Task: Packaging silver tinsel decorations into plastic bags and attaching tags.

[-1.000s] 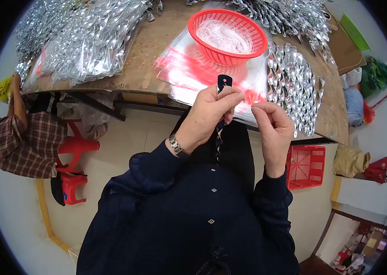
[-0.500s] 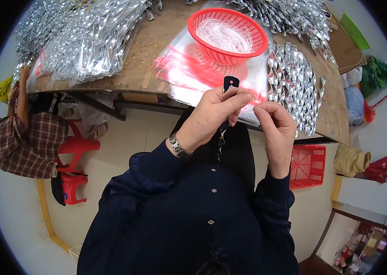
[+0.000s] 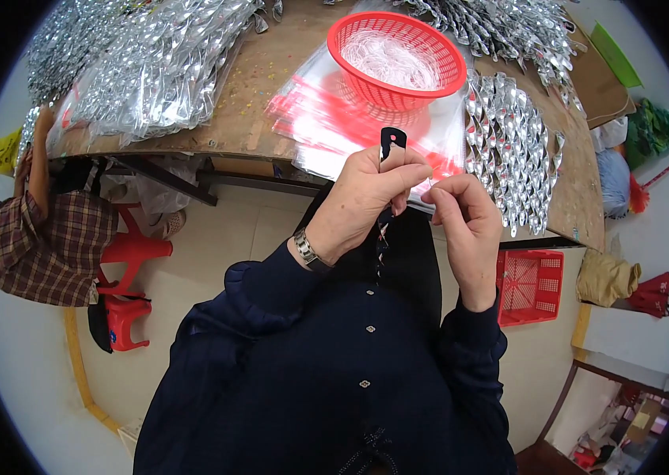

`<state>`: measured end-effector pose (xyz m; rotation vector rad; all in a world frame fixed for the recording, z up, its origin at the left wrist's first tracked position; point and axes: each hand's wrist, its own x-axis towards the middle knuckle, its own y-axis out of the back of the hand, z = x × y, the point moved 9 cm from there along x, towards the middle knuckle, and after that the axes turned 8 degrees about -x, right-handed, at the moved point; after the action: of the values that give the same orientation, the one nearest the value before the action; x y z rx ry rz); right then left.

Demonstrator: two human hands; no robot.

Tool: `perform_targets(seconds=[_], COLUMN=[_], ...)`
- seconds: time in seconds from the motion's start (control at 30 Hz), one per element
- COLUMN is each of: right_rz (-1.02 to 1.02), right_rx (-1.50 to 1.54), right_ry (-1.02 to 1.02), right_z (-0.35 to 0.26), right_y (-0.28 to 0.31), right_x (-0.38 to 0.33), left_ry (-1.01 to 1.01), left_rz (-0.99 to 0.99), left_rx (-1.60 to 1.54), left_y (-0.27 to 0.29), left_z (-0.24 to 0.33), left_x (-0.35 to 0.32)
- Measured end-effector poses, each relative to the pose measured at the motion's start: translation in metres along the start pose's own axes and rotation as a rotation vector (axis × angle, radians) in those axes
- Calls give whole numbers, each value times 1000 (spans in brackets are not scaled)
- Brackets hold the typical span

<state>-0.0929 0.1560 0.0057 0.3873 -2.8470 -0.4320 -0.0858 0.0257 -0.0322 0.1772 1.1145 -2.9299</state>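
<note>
My left hand (image 3: 357, 194), a watch on its wrist, pinches a twisted reflective strip (image 3: 391, 138). The strip's flat, dark-looking end, with a small hole, sticks up above my fingers, and its spiral length hangs below my hand. My right hand (image 3: 469, 218) is beside it, thumb and forefinger pressed together close to my left fingertips. Whatever lies in that pinch is too fine to make out. Just beyond my hands, a red plastic basket (image 3: 452, 83) holds a tangle of pale thread (image 3: 390, 62). It stands on clear plastic bags with red parts (image 3: 319, 119).
Silver twisted strips (image 3: 513, 158) lie in rows right of the bags. More bundles (image 3: 164, 71) cover the table's left side. The wooden table's front edge (image 3: 251, 146) curves before me. A co-worker in a checked shirt (image 3: 49, 249) sits at left. A red crate (image 3: 531, 289) rests below at right.
My right hand has moved slightly left, bringing its fingertips closer to my left hand. The strip's upper end has shifted a little left and up, still in my left hand.
</note>
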Motion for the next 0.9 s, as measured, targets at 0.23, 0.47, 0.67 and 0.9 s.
perform_targets(seconds=[0.23, 0.47, 0.67, 0.9], right_rz=[28, 76, 86, 205], right_rx=[-110, -215, -249, -217], right_ry=[57, 23, 27, 156], right_z=[-3, -4, -3, -20], right_y=[2, 10, 9, 21], right_x=[0, -1, -2, -4], left_ry=[4, 4, -12, -85], left_rz=[5, 12, 10, -64], left_rx=[-23, -18, -1, 9], left_y=[2, 1, -1, -5], left_z=[-1, -3, 0, 5], left_x=[1, 0, -1, 0])
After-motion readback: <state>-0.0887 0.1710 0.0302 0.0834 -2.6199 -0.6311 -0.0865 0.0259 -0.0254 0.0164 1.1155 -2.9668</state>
